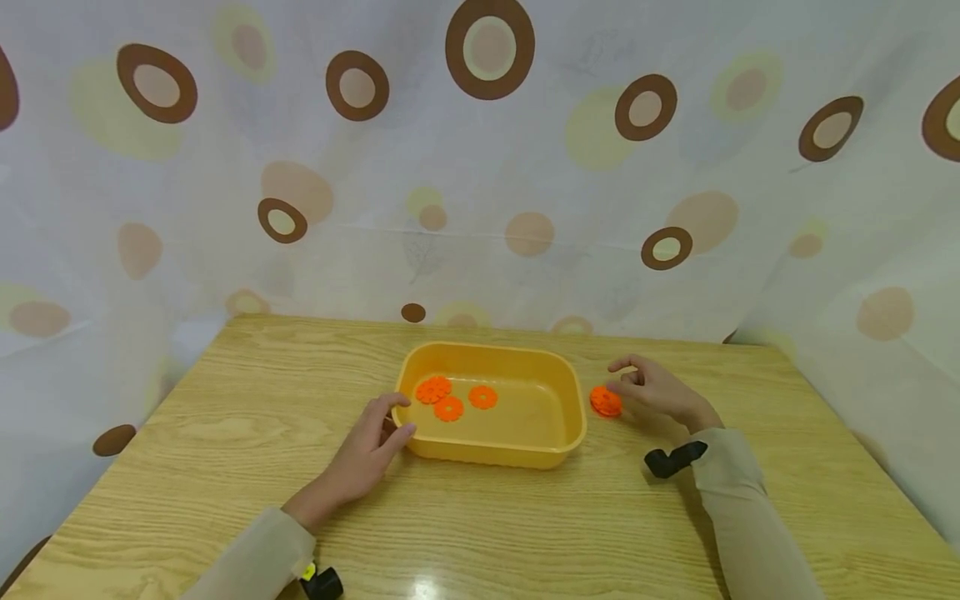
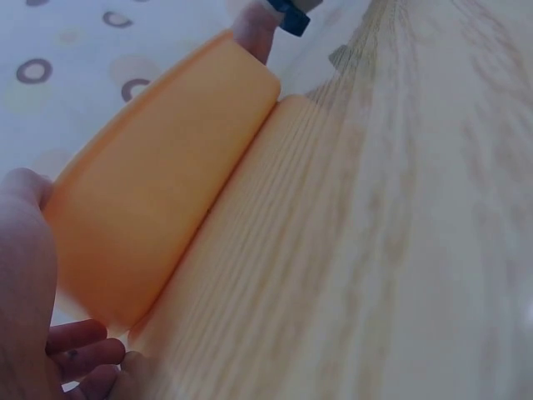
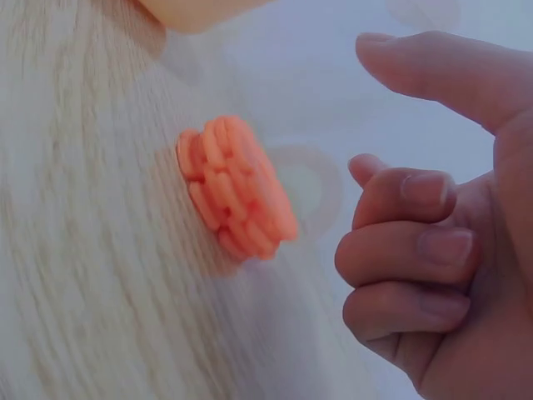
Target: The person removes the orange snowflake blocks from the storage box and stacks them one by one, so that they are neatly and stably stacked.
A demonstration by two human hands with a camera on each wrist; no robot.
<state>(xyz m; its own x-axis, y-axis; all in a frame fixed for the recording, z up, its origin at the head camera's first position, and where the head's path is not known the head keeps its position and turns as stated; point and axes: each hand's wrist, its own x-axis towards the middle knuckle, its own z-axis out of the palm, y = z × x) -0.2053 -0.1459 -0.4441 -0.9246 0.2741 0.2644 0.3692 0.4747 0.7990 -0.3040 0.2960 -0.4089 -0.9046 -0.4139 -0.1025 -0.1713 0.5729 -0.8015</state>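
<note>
My left hand [image 1: 362,454] grips the left end of a yellow plastic basin [image 1: 491,454], fingertips over the rim and thumb at its front corner. In the left wrist view the basin's side wall [image 2: 179,167] stands between thumb and curled fingers. Inside the basin several orange notched discs [image 1: 448,408] lie towards the left. To the right of the basin stands a small stack of orange notched discs [image 1: 604,402] on the table. Beside and just above this stack hovers my right hand [image 1: 663,393], thumb and forefinger apart, other fingers bent, holding nothing; the stack [image 3: 236,190] shows apart from it.
The wooden table [image 1: 495,525] runs under both forearms. A pale cloth with brown and beige circles [image 1: 487,167] hangs behind and at the sides. Black wrist devices [image 1: 675,459] sit at both cuffs.
</note>
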